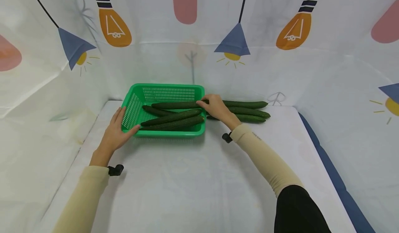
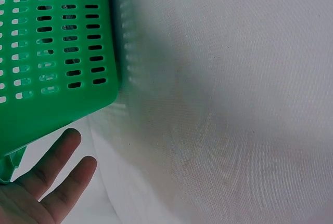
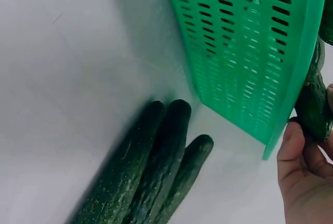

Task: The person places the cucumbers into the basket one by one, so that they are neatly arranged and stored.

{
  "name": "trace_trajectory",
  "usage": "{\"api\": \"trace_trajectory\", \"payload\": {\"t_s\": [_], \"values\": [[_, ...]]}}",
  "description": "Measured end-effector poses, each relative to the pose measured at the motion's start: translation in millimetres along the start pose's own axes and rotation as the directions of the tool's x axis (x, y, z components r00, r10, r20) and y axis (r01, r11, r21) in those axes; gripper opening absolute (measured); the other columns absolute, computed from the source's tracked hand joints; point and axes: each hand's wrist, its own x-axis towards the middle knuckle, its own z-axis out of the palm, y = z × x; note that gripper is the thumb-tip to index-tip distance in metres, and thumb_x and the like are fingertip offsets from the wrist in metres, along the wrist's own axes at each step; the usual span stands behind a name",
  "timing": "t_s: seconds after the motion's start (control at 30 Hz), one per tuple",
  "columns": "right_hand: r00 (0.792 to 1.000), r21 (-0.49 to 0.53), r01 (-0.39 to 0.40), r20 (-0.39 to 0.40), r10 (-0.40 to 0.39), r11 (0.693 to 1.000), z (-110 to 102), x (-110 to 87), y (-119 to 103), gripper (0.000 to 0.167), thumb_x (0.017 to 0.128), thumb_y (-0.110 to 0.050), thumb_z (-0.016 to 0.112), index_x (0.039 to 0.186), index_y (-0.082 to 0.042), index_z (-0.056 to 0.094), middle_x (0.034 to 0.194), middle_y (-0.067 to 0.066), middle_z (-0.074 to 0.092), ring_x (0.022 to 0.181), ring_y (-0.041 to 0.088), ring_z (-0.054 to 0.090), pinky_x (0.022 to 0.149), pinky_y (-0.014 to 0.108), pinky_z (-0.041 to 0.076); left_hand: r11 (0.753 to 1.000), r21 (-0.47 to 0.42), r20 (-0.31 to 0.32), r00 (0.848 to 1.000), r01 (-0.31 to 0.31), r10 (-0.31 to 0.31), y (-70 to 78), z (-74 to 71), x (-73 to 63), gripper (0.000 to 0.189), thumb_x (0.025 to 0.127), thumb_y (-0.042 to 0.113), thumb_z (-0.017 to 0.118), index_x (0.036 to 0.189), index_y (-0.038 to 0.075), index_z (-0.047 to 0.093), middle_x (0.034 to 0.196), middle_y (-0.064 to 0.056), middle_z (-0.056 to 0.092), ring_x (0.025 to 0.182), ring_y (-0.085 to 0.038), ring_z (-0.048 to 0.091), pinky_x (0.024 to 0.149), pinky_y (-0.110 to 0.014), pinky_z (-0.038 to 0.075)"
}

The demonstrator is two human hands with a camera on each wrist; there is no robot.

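In the head view a green plastic basket (image 1: 169, 134) holds several dark green cucumbers. My right hand (image 1: 216, 107) is over the basket's right rim and pinches the end of the rearmost cucumber (image 1: 176, 105). The right wrist view shows thumb and fingers around that cucumber (image 3: 312, 107), just beyond the basket rim. My left hand (image 1: 116, 132) touches the basket's front left corner, fingers extended along the left side and thumb on the front rim. In the left wrist view two straight fingers (image 2: 73, 182) stick out past the basket corner.
Three cucumbers (image 1: 249, 111) lie side by side on the white-covered table (image 1: 187, 184), right of the basket. Behind stands a white cloth backdrop (image 1: 156, 59) printed with lamps and bulbs. A blue strip (image 1: 327, 160) runs along the table's right edge.
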Motion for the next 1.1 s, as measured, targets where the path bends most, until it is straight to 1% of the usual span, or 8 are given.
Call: {"api": "trace_trajectory", "payload": {"t_s": [0.23, 0.4, 0.53, 0.6, 0.67, 0.83, 0.93, 1.1], "values": [[0.999, 0.008, 0.041, -0.012, -0.041, 0.999, 0, -1.2, 1, 0.037, 0.103, -0.030, 0.065, 0.125, -0.001, 0.071, 0.124, 0.017, 0.071, 0.116, 0.030, 0.067, 0.099, 0.044, 0.056, 1.000, 0.003, -0.007, 1.000, 0.006, -0.006, 0.2, 0.5, -0.9, 0.099, 0.096, 0.059, 0.062, 0.168, 0.024, 0.003, 0.174, -0.013, 0.005, 0.150, -0.057, 0.024, 0.104, -0.083, 0.027], [0.995, 0.045, 0.044, -0.090, -0.040, 0.998, 2, -4.6, 5, 0.033, 0.101, -0.027, 0.069, 0.123, -0.003, 0.071, 0.117, 0.015, 0.068, 0.101, 0.027, 0.063, 0.086, 0.041, 0.055, 1.000, -0.004, 0.005, 1.000, 0.016, -0.016, 2.3, 0.5, -1.4, 0.100, 0.095, 0.060, 0.061, 0.168, 0.024, 0.002, 0.174, -0.013, 0.004, 0.151, -0.056, 0.022, 0.106, -0.083, 0.026], [0.992, 0.094, 0.008, -0.127, 0.004, 0.996, 1, -5.7, 9, 0.030, 0.100, -0.029, 0.071, 0.118, -0.005, 0.071, 0.111, 0.014, 0.067, 0.090, 0.025, 0.060, 0.078, 0.038, 0.052, 1.000, -0.001, 0.003, 1.000, 0.014, -0.014, 2.7, 0.7, -0.4, 0.099, 0.096, 0.060, 0.061, 0.168, 0.023, 0.004, 0.174, -0.013, 0.005, 0.151, -0.056, 0.022, 0.106, -0.082, 0.026], [0.994, 0.127, -0.030, -0.104, 0.044, 0.991, -1, -5.4, 9, 0.031, 0.099, -0.032, 0.071, 0.118, -0.007, 0.071, 0.112, 0.013, 0.068, 0.091, 0.025, 0.062, 0.078, 0.038, 0.053, 1.000, -0.001, 0.001, 1.000, 0.014, -0.014, 2.5, 0.5, -0.5, 0.099, 0.095, 0.060, 0.061, 0.168, 0.022, 0.006, 0.174, -0.013, 0.005, 0.150, -0.056, 0.023, 0.106, -0.083, 0.027], [0.996, 0.147, -0.058, -0.054, 0.066, 0.987, -5, -5.0, 7, 0.034, 0.100, -0.033, 0.069, 0.121, -0.007, 0.070, 0.118, 0.013, 0.069, 0.096, 0.026, 0.065, 0.082, 0.040, 0.055, 1.000, -0.002, 0.005, 1.000, 0.015, -0.015, 2.0, 0.7, -1.2, 0.098, 0.096, 0.059, 0.061, 0.168, 0.021, 0.007, 0.174, -0.013, 0.005, 0.150, -0.057, 0.024, 0.105, -0.083, 0.027], [0.995, 0.159, -0.041, 0.095, 0.026, 0.986, -15, -3.0, 4, 0.039, 0.104, -0.028, 0.063, 0.136, -0.005, 0.065, 0.140, 0.015, 0.063, 0.109, 0.032, 0.069, 0.089, 0.043, 0.058, 1.000, -0.001, -0.002, 1.000, 0.010, -0.010, 1.5, -0.4, -1.5, 0.097, 0.096, 0.059, 0.061, 0.168, 0.020, 0.008, 0.174, -0.014, 0.005, 0.149, -0.057, 0.024, 0.105, -0.083, 0.027], [0.989, 0.179, -0.037, 0.145, 0.011, 0.983, -17, -1.9, 5, 0.038, 0.107, -0.023, 0.059, 0.139, -0.004, 0.062, 0.140, 0.017, 0.062, 0.108, 0.036, 0.070, 0.086, 0.042, 0.059, 1.000, -0.002, -0.010, 1.000, 0.005, -0.005, 2.3, -1.0, -0.9, 0.097, 0.096, 0.058, 0.062, 0.168, 0.020, 0.010, 0.174, -0.014, 0.006, 0.149, -0.057, 0.025, 0.105, -0.083, 0.028], [0.988, 0.176, -0.032, 0.158, 0.004, 0.984, -18, -1.6, 7, 0.035, 0.108, -0.018, 0.055, 0.139, -0.004, 0.061, 0.134, 0.018, 0.065, 0.108, 0.040, 0.069, 0.083, 0.042, 0.058, 1.000, -0.007, -0.004, 1.000, 0.005, -0.005, 3.8, -0.7, -1.1, 0.096, 0.096, 0.058, 0.062, 0.168, 0.020, 0.010, 0.174, -0.012, 0.005, 0.149, -0.057, 0.024, 0.105, -0.083, 0.027]]}}
